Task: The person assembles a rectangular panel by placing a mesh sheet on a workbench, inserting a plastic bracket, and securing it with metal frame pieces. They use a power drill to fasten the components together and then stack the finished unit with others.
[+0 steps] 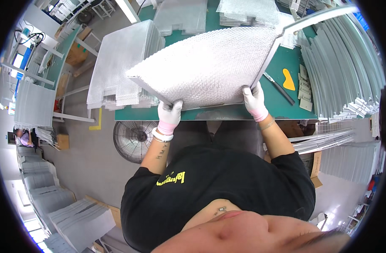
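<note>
A silvery metal mesh panel [205, 63] is held up at a tilt over the green table, its near edge toward me. Pale metal frame strips run along its left and right sides. My left hand [170, 114], in a white glove with a pink cuff, is closed on the near left corner, thumb on the mesh. At the near right corner my right hand [255, 101], gloved alike, grips the panel beside the right-hand strip. Another frame strip [321, 19] sticks out from the far right corner. Fingers beneath the panel are hidden.
The green table [138, 114] bears stacked mesh sheets [121, 59] at left and more at the back. Right of the panel lie a yellow scraper [288, 80], a black-handled tool [281, 89] and small metal plates [304, 88]. Long strips [340, 63] crowd the right side. A floor fan [136, 139] stands below.
</note>
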{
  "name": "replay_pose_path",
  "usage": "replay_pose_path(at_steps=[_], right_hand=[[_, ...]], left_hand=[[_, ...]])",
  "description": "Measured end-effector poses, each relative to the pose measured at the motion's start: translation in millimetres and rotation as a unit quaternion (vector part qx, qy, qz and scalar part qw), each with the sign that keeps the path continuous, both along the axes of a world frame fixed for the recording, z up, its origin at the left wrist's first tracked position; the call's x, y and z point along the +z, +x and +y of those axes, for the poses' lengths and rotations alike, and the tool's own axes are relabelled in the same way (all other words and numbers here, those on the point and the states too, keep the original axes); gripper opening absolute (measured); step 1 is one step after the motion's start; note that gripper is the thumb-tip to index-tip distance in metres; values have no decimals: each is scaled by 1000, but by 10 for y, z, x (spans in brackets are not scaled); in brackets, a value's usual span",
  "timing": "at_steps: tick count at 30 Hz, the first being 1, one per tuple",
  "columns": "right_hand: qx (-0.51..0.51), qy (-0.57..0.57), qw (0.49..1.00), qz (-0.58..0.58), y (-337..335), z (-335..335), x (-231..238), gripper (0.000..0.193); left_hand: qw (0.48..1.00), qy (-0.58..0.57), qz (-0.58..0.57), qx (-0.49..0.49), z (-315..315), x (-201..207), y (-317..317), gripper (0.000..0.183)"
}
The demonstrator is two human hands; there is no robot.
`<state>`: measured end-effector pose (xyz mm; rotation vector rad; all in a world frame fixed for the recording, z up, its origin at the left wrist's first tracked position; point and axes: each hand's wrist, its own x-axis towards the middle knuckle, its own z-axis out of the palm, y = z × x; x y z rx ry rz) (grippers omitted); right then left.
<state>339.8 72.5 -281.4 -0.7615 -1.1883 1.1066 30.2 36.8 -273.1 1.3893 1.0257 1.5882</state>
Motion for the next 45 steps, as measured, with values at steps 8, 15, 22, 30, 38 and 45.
replay_pose_path(at_steps=[8,15,22,30,38,45], right_hand=[[155,-108,971,-146,185,-113,293,56],[141,-132,958,-213,209,-155,430,66],[19,141,978,-155,439,-114,1562,45],[-45,298,945,-128,119,-84,1977,33],[166,440,872,-140,494,-763,1559,12],[126,415,888,-151,455,-1272,1251,20]], left_hand=[[985,-96,100,-99,-33,45,-91,33],[958,-17,252,-134,5,74,-184,53],[981,164,-56,-91,-168,1316,-4,49],[953,299,38,-33,-63,1663,42,16],[705,244,16,-665,13,1212,42,73],[712,-10,537,-452,331,490,283,88]])
